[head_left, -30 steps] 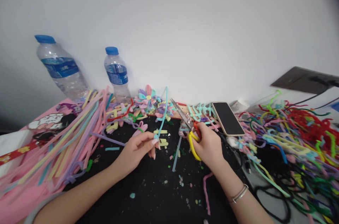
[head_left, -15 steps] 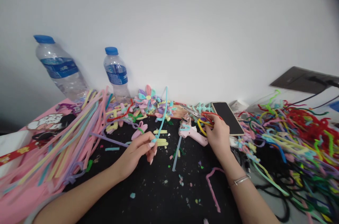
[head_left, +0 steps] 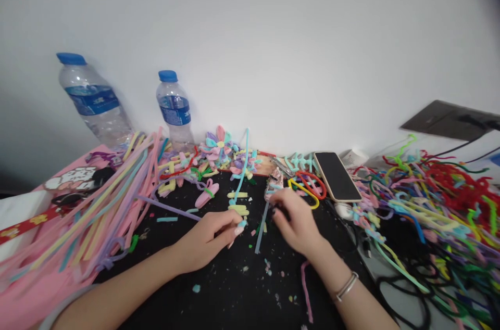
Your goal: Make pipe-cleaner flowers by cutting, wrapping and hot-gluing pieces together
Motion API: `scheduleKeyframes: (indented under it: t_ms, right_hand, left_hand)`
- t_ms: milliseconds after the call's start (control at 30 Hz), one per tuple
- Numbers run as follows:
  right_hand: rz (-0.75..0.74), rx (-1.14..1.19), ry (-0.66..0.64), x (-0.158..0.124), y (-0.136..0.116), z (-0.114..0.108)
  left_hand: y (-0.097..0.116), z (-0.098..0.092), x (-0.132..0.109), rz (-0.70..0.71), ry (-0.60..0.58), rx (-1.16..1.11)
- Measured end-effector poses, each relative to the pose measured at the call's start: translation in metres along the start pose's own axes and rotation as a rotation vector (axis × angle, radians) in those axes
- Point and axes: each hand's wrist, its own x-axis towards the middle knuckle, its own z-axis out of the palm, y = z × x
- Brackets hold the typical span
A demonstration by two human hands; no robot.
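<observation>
Small light-blue piece [head_left: 242, 224]: pinched between thumb and fingers of the left hand [head_left: 213, 236], left of the glue gun [head_left: 267, 193] and nearer the wearer. Right hand [head_left: 295, 220]: fingers curled at the glue gun; whether it is gripped cannot be told, most of it being covered. Light-blue stem [head_left: 244, 166]: seen left of the glue gun. Scissors [head_left: 312, 176]: laid just right of it. Phone [head_left: 338, 176]: placed farther right of it.
</observation>
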Motion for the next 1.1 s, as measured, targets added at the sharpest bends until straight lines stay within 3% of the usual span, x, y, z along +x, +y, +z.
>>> scheduleKeyframes:
  t_ms: [100, 267, 467, 633, 900, 967, 1100]
  right_hand:
    - [-0.093, 0.106, -0.218, -0.003, -0.025, 0.013]
    - [-0.125, 0.155, -0.285, -0.006, -0.035, 0.026]
    - [-0.021, 0.240, -0.226, -0.011, -0.034, 0.033]
    - [0.064, 0.253, -0.168, -0.012, -0.035, 0.038]
    - [0.045, 0.244, -0.159, -0.012, -0.036, 0.038]
    - [0.063, 0.191, -0.105, -0.011, -0.035, 0.035]
    - [0.152, -0.058, 0.125, -0.006, -0.025, 0.025]
  left_hand:
    - [-0.001, 0.002, 0.001, 0.033, -0.041, 0.065]
    - [-0.002, 0.004, 0.000, 0.070, -0.110, 0.098]
    - [-0.003, 0.004, 0.002, 0.010, -0.066, 0.057]
    - [-0.005, 0.007, 0.004, -0.140, -0.033, -0.172]
    - [-0.007, 0.004, 0.007, -0.116, 0.144, -0.259]
    - [-0.007, 0.004, 0.006, -0.110, 0.149, -0.258]
    - [-0.006, 0.003, 0.007, -0.107, 0.158, -0.220]
